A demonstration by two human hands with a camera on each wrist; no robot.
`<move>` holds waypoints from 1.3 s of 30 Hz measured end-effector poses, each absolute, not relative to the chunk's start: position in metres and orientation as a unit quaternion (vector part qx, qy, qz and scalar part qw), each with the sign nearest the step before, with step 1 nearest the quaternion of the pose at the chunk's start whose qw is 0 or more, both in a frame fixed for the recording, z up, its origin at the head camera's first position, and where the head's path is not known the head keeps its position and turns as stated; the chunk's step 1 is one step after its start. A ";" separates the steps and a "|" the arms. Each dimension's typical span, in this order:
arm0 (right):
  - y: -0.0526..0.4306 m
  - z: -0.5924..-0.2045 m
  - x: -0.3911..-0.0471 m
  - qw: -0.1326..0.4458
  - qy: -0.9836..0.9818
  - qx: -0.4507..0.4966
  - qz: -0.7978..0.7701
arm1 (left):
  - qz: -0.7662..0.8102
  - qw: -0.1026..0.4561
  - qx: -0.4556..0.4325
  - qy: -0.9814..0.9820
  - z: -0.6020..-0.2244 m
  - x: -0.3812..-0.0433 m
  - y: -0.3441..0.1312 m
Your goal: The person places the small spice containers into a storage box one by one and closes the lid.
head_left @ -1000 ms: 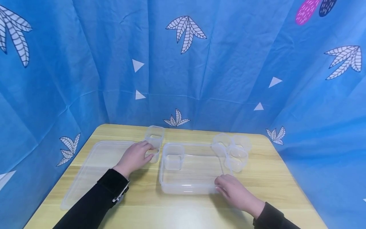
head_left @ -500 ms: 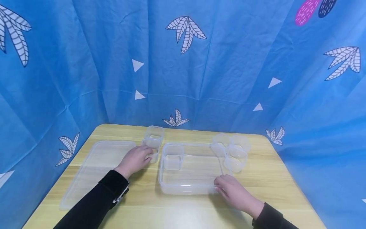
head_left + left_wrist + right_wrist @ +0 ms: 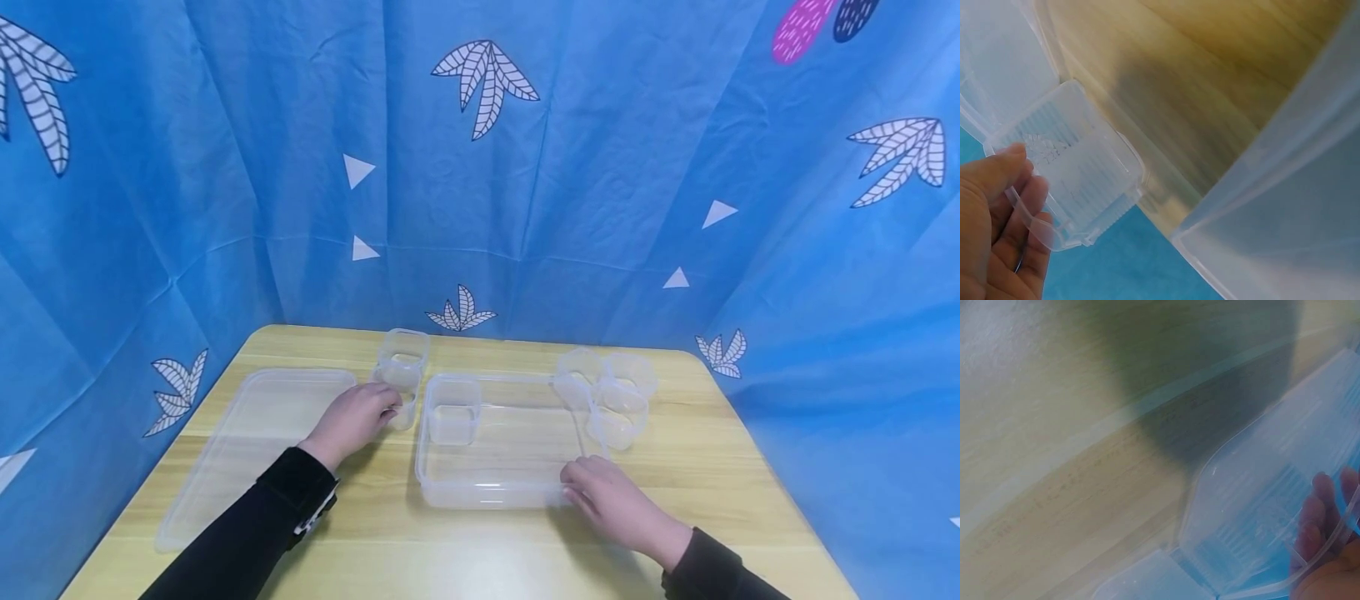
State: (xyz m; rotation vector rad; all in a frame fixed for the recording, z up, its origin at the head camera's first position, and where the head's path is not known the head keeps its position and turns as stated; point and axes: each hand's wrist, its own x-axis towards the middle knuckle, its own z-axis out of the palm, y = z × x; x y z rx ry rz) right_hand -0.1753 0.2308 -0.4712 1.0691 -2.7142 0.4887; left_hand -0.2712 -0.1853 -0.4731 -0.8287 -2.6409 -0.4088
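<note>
In the head view my left hand (image 3: 352,421) pinches the near end of a small clear plastic container (image 3: 402,414). The left wrist view has thumb and fingers on either side of the wall of this container (image 3: 1085,162), which has a ribbed base. A second small container (image 3: 406,344) stands just behind it. My right hand (image 3: 611,500) grips the near right corner of a large clear rectangular box (image 3: 487,497); in the right wrist view its fingers (image 3: 1313,515) curl over the rim. One small square container (image 3: 453,427) sits inside the box at its left end.
A flat clear lid (image 3: 240,458) lies on the wooden table (image 3: 450,567) at the left, partly under the left forearm. Several small clear round cups (image 3: 621,408) cluster beside the box's far right corner. A blue patterned curtain (image 3: 480,208) hangs around the table.
My left hand has come slightly nearer and its fingers have closed on the front small container. The right hand has stayed at the box corner.
</note>
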 end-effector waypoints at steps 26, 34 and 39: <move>0.230 -0.471 -0.174 0.097 -0.912 0.361 0.169 | -0.148 0.181 -0.307 -0.923 -0.459 -0.266 -0.189; 0.230 -0.470 -0.174 0.100 -0.912 0.361 0.168 | -0.140 0.183 -0.298 -0.926 -0.444 -0.259 -0.190; 0.230 -0.470 -0.175 0.105 -0.912 0.361 0.163 | -0.134 0.195 -0.303 -0.923 -0.433 -0.256 -0.189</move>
